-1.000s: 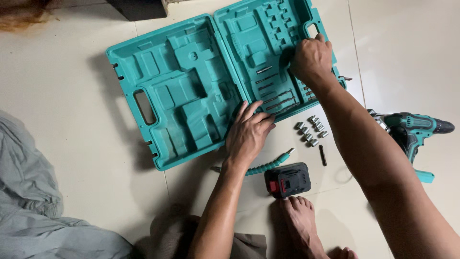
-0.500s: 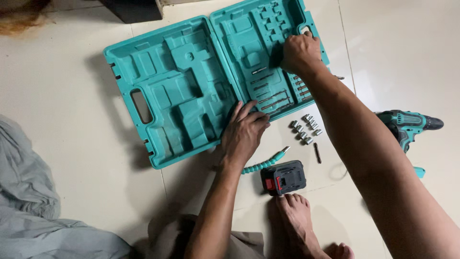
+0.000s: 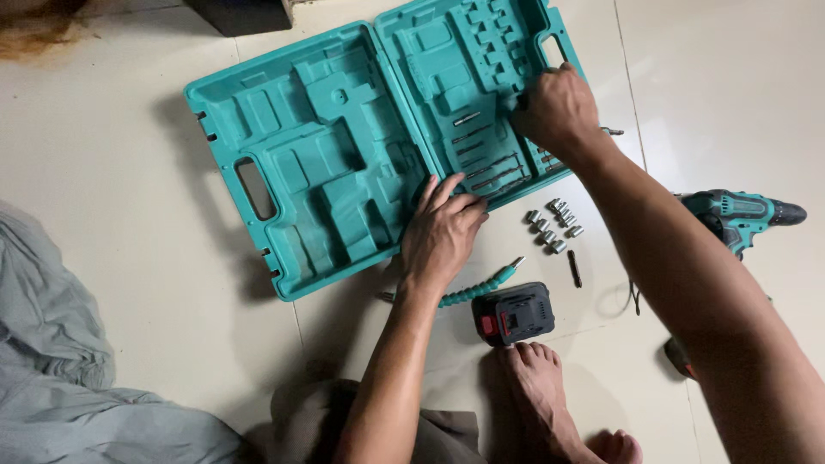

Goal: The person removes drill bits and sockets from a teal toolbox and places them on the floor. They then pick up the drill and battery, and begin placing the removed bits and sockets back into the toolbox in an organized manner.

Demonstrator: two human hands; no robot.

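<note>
An open teal moulded tool case (image 3: 284,146) lies flat on the pale tiled floor. My left hand (image 3: 443,236) rests flat on the case's near edge, fingers spread, holding nothing. My right hand (image 3: 559,112) is curled over the right half of the case beside a row of drill bits (image 3: 488,172); what its fingers pinch is hidden. Several small silver sockets (image 3: 552,225) lie on the floor just below the case.
A teal flexible shaft (image 3: 477,290) and a black battery pack (image 3: 514,314) lie by my bare foot (image 3: 541,391). A teal cordless drill (image 3: 743,215) lies at right. A loose dark bit (image 3: 574,268) is near the sockets. Grey cloth (image 3: 60,361) lies at left.
My right hand has shifted slightly down and right over the bit slots. The left hand has stayed on the case edge. The view has drifted a little.
</note>
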